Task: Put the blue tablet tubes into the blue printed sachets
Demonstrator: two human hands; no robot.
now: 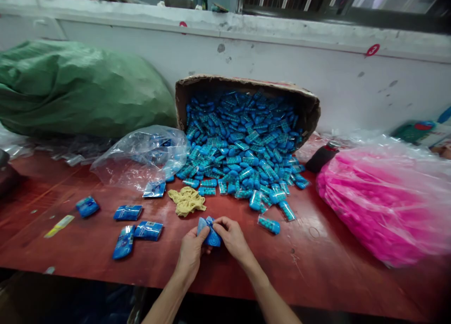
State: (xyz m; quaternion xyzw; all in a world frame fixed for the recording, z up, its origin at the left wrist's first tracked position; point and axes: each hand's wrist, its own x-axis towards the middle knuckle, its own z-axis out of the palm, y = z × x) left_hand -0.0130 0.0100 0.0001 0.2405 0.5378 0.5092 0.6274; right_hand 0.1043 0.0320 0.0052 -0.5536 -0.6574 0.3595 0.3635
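Holding a blue packet [211,233] between both hands | left hand [192,248] and right hand [232,237] each pinching it | above the counter [317,267], near the rubber bands [186,201].

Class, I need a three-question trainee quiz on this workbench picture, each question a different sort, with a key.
1. True or false: the cardboard box stands upright.
2. Which item do the left hand and right hand hold together? A) blue packet B) pink bag C) rubber bands
3. Fill in: the table is ____ in colour.

Key: 1 false, it lies on its side, spilling packets. 2 A. 3 red.
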